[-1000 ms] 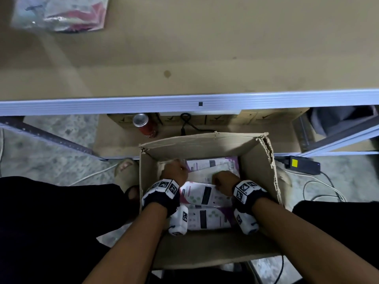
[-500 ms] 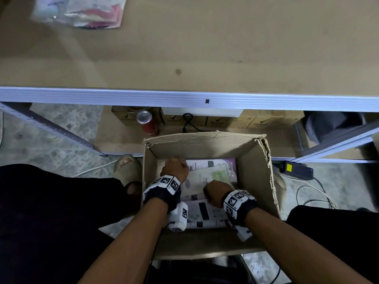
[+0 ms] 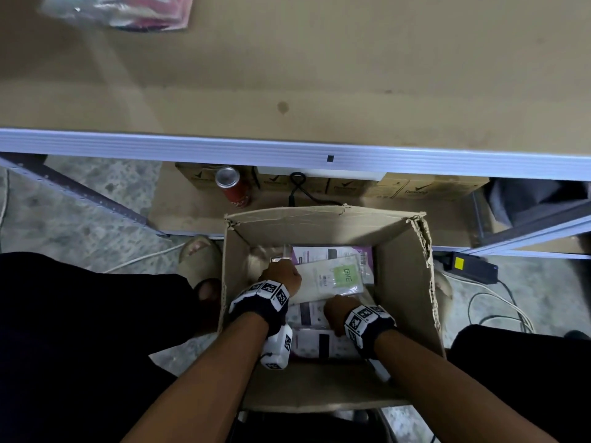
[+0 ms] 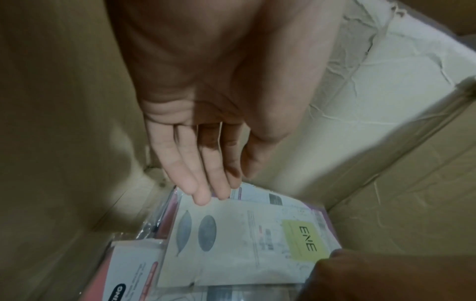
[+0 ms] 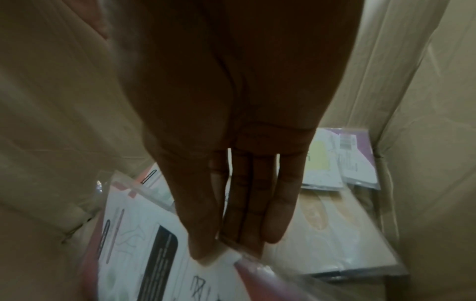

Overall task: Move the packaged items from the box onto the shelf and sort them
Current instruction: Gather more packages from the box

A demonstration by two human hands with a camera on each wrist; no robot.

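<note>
Reaching into box (image 3: pixel 412 282) with both grips released: left hand (image 4: pixel 206 142) fingertips touching far-left corner of EVE pack (image 4: pixel 244 234), long axis lying across toward right hand (image 5: pixel 231 163), itself pressing pink pack (image 5: pixel 154 244) just nearer.

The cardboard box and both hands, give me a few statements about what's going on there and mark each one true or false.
1. Both hands, left hand and right hand, are inside the cardboard box. True.
2. The pale packet with the green label lies on the shelf. False: it is in the box.
3. A red drink can stands beyond the box. True.
4. The left hand's fingers are curled into a fist. False: they are straight, touching the packet's edge.
</note>
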